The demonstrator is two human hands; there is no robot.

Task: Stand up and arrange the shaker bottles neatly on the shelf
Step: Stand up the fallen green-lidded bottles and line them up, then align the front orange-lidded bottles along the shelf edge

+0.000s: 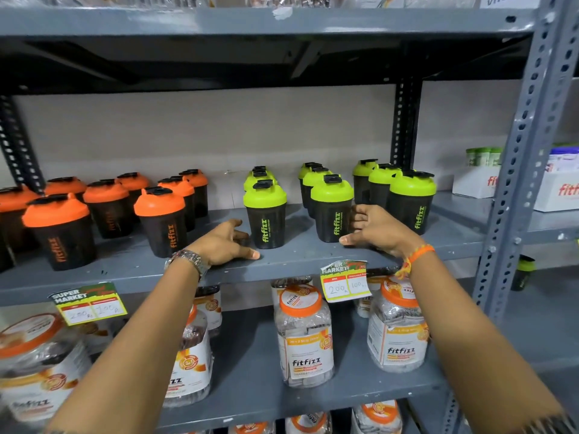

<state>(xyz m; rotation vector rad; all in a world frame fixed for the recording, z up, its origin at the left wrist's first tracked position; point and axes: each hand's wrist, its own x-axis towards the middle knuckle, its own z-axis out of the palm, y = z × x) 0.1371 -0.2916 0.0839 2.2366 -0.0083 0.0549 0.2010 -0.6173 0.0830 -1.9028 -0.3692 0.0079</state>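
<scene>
Black shaker bottles stand upright on a grey metal shelf (300, 255). Several with orange lids (159, 220) fill the left part. Several with green lids stand in three rows on the right. My left hand (228, 242) rests open on the shelf, just left of the front green-lidded bottle (265, 214) of the left row, fingers close to its base. My right hand (372, 228) is open beside the front bottle (332, 208) of the middle row, fingertips at its right side. Another green-lidded bottle (412, 202) stands behind my right wrist.
A shelf board (250, 23) hangs low overhead. The shelf below holds clear jars with orange lids (304, 333). Price tags (344, 281) hang from the shelf's front edge. A perforated grey upright (513, 170) bounds the right side, with white boxes (557, 189) beyond.
</scene>
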